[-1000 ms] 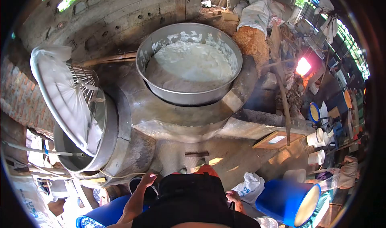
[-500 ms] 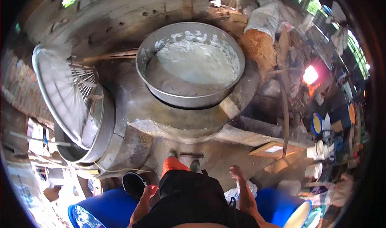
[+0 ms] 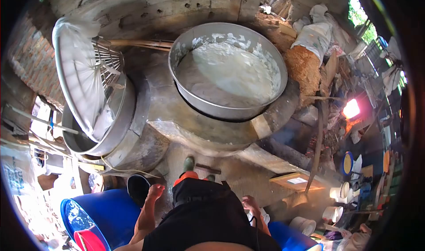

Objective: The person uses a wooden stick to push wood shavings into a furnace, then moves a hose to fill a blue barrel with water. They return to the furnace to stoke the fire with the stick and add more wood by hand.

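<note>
My left hand (image 3: 156,191) hangs at my left side beside a black bucket (image 3: 138,190), fingers loosely curled in and nothing seen in them. Close to my right thigh is my right hand (image 3: 250,203), also curled and holding nothing visible. In front of me a wide metal pan (image 3: 193,95), set into a clay stove (image 3: 199,129), contains a whitish liquid (image 3: 230,74) with pale foam. On the left, a round frame with white cloth (image 3: 79,78) leans tilted in a second metal vat (image 3: 126,113). Neither hand touches these vessels.
Blue barrels (image 3: 102,213) stand behind me on both sides. A sack (image 3: 314,37) spills sawdust (image 3: 303,67) at the far right of the pan. Flames glow (image 3: 351,109) on the right, near a leaning pole (image 3: 317,151). White buckets (image 3: 333,214) sit at lower right.
The view has turned and moved so that the pan and vat sit farther right. A booted foot has stepped forward. Both arms have swung, and a red object now shows at the left barrel.
</note>
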Tool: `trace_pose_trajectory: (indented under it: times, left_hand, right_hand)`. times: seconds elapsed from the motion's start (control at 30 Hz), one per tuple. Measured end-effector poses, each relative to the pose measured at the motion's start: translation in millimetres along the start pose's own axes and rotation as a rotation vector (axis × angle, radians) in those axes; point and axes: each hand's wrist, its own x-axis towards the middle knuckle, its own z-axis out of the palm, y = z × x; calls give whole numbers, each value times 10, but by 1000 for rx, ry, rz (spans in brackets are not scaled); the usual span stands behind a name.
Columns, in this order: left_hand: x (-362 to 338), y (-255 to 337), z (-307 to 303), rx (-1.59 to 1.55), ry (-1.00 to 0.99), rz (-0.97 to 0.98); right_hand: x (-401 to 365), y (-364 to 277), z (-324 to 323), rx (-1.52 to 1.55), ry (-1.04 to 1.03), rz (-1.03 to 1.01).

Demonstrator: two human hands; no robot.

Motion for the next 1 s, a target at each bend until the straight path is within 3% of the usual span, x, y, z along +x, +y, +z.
trace_pose_trajectory:
  times: [0.17,0.23,0.3,0.37,0.43,0.47,0.53,0.67,0.77,0.87,0.9,0.97,1.0]
  left_hand:
    - [173,-206,121,61,-18,-29]
    - [200,-334,215,90,-68,-35]
    - [188,-371,284,52,-88,-17]
    - [241,-485,407,8,-103,0]
    - [341,-616,527,35,-37,140]
    - [340,-584,519,17,-82,125]
    - [345,-557,521,24,-79,118]
    - [421,-507,503,74,-109,-3]
    - [402,-450,444,99,-61,-1]
    - [-20,-35,152,54,-22,86]
    - [13,-148,210,54,-20,87]
    - [82,-405,362,277,316,382]
    - [44,-368,312,252,172,293]
  right_hand:
    - [-232,29,-109,201,101,218]
    - [-238,136,-112,229,113,202]
    - [-13,595,-20,17,178,-40]
    - [-34,670,5,139,177,17]
    - [128,1035,65,691,-113,61]
    - [11,896,102,696,-109,62]
    - [-310,474,181,416,99,102]
    - [-363,523,340,101,151,41]
    - [-703,55,197,52,103,140]
    - [-565,407,204,168,28,149]
    - [-528,477,202,170,29,147]
    - [-502,477,173,144,144,60]
    - [-536,373,135,145,144,58]
